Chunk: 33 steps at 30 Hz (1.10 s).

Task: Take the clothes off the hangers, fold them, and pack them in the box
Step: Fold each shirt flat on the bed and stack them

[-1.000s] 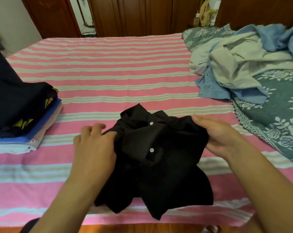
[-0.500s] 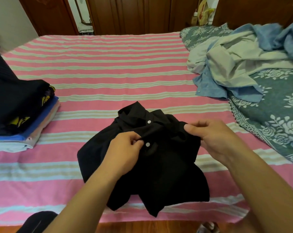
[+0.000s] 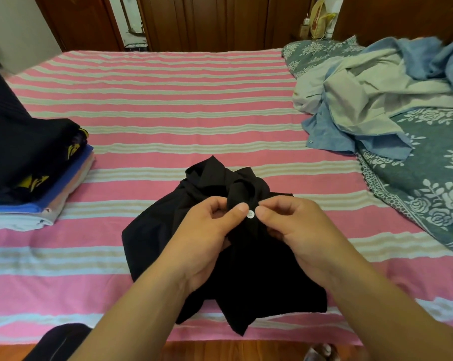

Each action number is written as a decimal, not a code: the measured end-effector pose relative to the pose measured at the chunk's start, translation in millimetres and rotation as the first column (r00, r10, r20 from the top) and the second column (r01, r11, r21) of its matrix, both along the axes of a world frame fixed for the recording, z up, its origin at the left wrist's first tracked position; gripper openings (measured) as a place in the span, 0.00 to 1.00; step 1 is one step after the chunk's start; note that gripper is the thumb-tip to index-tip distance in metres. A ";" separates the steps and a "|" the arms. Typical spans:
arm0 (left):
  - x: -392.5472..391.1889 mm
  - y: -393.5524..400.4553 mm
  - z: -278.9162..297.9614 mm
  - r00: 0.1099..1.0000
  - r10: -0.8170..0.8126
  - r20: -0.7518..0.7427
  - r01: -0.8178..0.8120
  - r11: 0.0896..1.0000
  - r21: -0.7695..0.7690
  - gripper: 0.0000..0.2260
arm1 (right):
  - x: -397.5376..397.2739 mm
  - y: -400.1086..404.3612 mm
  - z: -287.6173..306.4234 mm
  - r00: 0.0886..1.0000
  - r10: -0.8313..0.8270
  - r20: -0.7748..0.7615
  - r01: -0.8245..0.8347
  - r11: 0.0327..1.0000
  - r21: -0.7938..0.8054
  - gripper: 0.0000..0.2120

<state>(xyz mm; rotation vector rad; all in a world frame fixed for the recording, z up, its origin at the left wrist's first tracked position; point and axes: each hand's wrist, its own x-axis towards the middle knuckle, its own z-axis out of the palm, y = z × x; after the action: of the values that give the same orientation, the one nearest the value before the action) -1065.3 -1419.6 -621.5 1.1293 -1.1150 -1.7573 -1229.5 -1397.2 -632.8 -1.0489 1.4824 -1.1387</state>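
Observation:
A black button-up shirt (image 3: 152,238) lies crumpled near the front edge of the pink striped bed (image 3: 168,105). My left hand (image 3: 207,238) and my right hand (image 3: 295,227) meet over its front, just below the collar. Both pinch the placket on either side of a white button (image 3: 250,213). At the left edge of the bed sits a stack of folded clothes (image 3: 30,183), black on top of blue and pale pieces. A loose heap of pale green and blue shirts (image 3: 363,100) lies at the right. No box or hanger shows.
A grey-green floral blanket (image 3: 433,178) covers the bed's right side under the heap. Dark wooden wardrobe doors (image 3: 207,19) stand behind the bed. A dark object (image 3: 56,340) sits at the bottom left by the wooden floor.
My left hand moved right from the shirt's left side to the button placket. My right hand came in from the right shoulder to meet it at a button.

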 end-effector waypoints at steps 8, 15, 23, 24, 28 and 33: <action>6.4 0.8 0.5 0.993 0.052 0.102 -0.044 0.996 -0.082 0.05 | -1.1 -3.1 -5.6 0.996 0.063 0.055 -0.067 0.995 0.078 0.08; -0.8 8.4 -1.9 0.960 0.095 0.265 -0.026 0.967 -0.254 0.02 | 1.8 0.2 -6.0 0.993 0.018 0.119 -0.025 0.998 0.061 0.04; 5.1 0.0 -0.5 0.995 0.095 0.002 -0.095 0.994 -0.060 0.05 | -15.1 -1.2 9.9 0.836 0.124 0.534 -0.213 0.971 0.106 0.08; 5.6 0.3 -0.2 0.996 0.090 -0.007 -0.090 0.995 -0.053 0.05 | -16.1 -0.5 9.9 0.823 0.149 0.549 -0.244 0.964 0.103 0.10; 5.0 2.3 -1.3 0.998 0.057 -0.001 -0.057 0.997 -0.046 0.05 | -14.3 0.9 9.1 0.765 0.183 0.617 -0.302 0.949 0.092 0.13; 3.9 1.7 -1.5 0.997 0.070 0.026 -0.068 0.996 -0.060 0.05 | -11.0 0.5 9.5 0.756 0.158 0.635 -0.279 0.956 0.094 0.12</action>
<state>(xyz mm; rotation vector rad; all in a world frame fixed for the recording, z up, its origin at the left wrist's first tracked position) -1061.4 -1417.9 -623.1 1.1467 -1.1245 -1.6492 -1240.5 -1396.7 -623.3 -0.6021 0.8804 -1.0182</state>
